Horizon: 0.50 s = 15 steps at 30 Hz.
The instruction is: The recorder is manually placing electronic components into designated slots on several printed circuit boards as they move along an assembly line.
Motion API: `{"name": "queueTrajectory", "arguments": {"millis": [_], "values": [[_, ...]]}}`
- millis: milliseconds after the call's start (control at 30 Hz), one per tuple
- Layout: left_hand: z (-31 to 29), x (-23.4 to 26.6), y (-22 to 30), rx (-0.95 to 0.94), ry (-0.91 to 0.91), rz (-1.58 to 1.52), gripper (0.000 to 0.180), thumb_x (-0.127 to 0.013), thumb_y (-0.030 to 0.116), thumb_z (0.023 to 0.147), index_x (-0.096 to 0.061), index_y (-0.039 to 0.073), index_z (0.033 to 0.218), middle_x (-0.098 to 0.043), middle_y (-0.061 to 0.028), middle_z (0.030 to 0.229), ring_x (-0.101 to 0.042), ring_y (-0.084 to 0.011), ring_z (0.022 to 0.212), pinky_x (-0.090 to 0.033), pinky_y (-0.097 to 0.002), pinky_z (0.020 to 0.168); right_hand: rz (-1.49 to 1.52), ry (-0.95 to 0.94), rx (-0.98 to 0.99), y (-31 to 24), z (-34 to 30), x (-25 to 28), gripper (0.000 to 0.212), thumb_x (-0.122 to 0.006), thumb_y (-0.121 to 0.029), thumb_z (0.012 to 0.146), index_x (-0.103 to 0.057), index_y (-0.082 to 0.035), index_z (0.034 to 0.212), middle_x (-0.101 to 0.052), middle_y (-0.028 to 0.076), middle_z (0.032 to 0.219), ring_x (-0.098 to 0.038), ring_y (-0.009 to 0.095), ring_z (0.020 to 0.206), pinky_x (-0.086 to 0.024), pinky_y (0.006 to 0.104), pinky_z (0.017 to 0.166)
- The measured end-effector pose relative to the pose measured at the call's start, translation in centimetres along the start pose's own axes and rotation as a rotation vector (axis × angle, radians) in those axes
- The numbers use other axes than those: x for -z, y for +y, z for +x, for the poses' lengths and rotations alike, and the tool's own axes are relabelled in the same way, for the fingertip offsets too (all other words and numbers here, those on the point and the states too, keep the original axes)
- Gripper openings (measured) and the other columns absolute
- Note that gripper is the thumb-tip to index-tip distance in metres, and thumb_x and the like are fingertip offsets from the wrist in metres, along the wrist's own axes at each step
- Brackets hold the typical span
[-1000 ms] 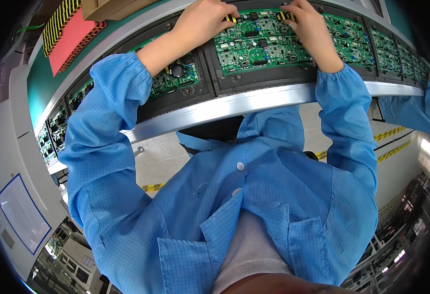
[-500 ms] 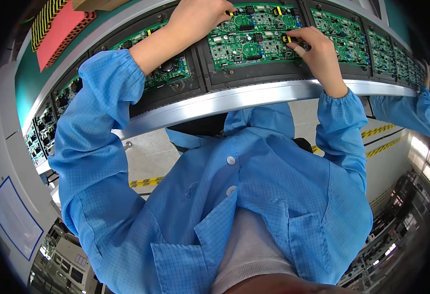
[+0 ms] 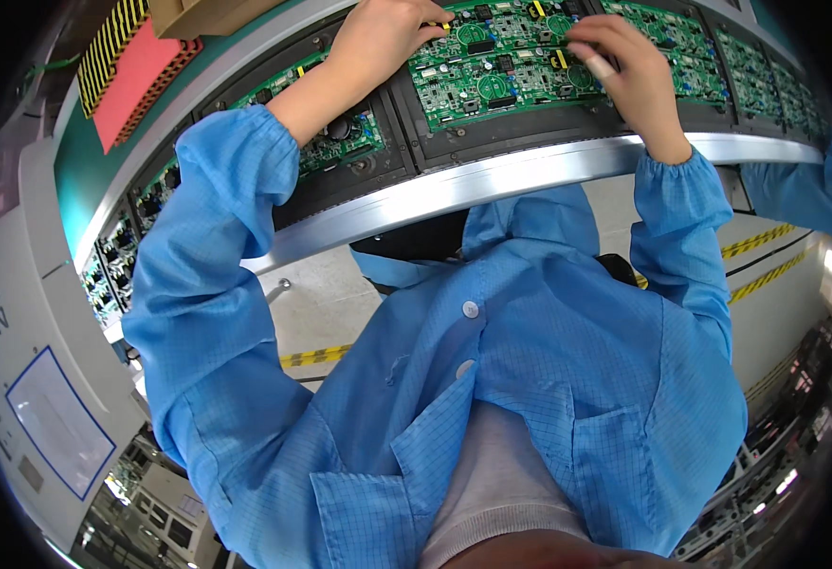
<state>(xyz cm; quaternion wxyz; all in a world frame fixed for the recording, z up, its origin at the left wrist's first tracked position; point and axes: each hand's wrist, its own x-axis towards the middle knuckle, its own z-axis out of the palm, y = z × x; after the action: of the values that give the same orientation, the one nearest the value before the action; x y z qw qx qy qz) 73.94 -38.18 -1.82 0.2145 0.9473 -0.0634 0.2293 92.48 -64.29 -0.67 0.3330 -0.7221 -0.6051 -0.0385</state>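
Note:
Green circuit boards (image 3: 468,104) lie in a dark carrier tray (image 3: 520,127) along the line at the top. My left hand (image 3: 383,40) reaches over the far side of the boards. Its thumb and finger close on a small yellow-and-black component (image 3: 446,26), mostly covered by the fingertips. Over the right part of the same carrier hovers my right hand (image 3: 632,74), its fingers slightly blurred and apart, with nothing seen between them. Just left of it, another yellow-and-black component (image 3: 559,60) stands on the nearer board, and a third one (image 3: 536,9) on the farther board.
A metal rail (image 3: 492,171) runs along the near side of the carriers. More carriers with boards (image 3: 752,71) continue right, beside another person's blue sleeve (image 3: 795,194). Upper left are a red sheet (image 3: 136,90) with striped edging and a cardboard box (image 3: 207,14). A pale machine cabinet (image 3: 32,247) stands left.
My right hand has let go of the yellow-and-black component on the nearer board and lifted up and right. My left hand stays at its component. The whole view has shifted slightly.

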Motion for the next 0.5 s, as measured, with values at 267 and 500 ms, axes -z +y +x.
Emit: {"name": "queueTrajectory", "arguments": {"millis": [267, 500], "values": [[1.2, 1.8, 2.2, 0.162, -0.141, -0.013, 0.025, -0.079, 0.014, 0.081, -0.076, 0.007, 0.105, -0.071, -0.0109, 0.104, -0.069, -0.0289, 0.093, -0.055, -0.0382, 0.084, 0.097, 0.542, -0.257, 0.3, -1.9, 0.3, 0.007, -0.069, 0.001, 0.089, -0.072, 0.0, 0.096, -0.068, 0.009, 0.093, -0.063, 0.018, 0.076, -0.047, 0.0281, 0.066], [-1.1, 0.4, 5.2, 0.094, -0.268, -0.164, 0.022, -0.08, 0.007, 0.08, -0.077, 0.006, 0.101, -0.073, -0.0068, 0.103, -0.071, -0.027, 0.096, -0.06, -0.0363, 0.084, 0.103, 0.636, -0.244, 1.3, -2.2, -0.4, 0.005, -0.068, 0.0, 0.088, -0.071, 0.001, 0.092, -0.064, 0.01, 0.085, -0.061, 0.019, 0.072, -0.046, 0.0296, 0.064]]}}
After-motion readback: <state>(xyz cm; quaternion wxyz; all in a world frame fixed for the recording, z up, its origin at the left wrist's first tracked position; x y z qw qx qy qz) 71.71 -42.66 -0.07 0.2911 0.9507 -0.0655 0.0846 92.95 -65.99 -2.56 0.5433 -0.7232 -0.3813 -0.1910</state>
